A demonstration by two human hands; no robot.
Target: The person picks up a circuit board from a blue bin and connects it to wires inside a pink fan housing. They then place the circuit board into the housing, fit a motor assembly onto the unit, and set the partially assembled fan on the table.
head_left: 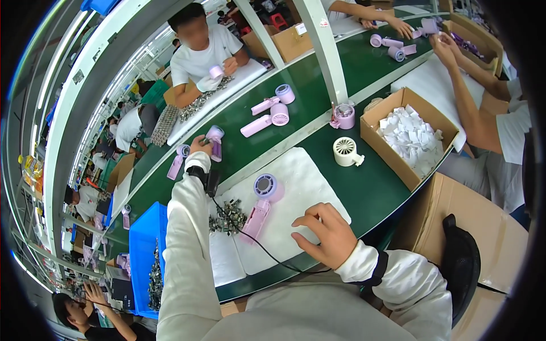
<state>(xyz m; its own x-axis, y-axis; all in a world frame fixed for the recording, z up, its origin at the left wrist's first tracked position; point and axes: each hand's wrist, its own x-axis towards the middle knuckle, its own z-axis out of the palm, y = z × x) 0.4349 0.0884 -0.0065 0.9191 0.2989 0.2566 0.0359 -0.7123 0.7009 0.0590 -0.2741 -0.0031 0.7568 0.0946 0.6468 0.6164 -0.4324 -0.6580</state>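
Note:
My left hand (pixel 200 145) reaches far out onto the green belt. Its fingers close on the edge of a lilac handheld fan (pixel 215 142); part of the grip is hidden. A second lilac fan (pixel 179 161) lies just left of that hand. My right hand (pixel 329 234) hovers above the white mat (pixel 310 176) with its fingers apart and nothing in them. Between my arms, an opened lilac fan (pixel 263 207) lies on the mat, its round head away from me and its handle toward me. Beside the handle sits a pile of small circuit boards (pixel 228 217).
A blue bin (pixel 149 227) with small parts stands left of my arm. At right are a cream fan head (pixel 346 152) and a cardboard box (pixel 406 173) of white slips. More fans (pixel 273 111) lie on the belt. A white post (pixel 324 51) rises beyond; co-workers sit around.

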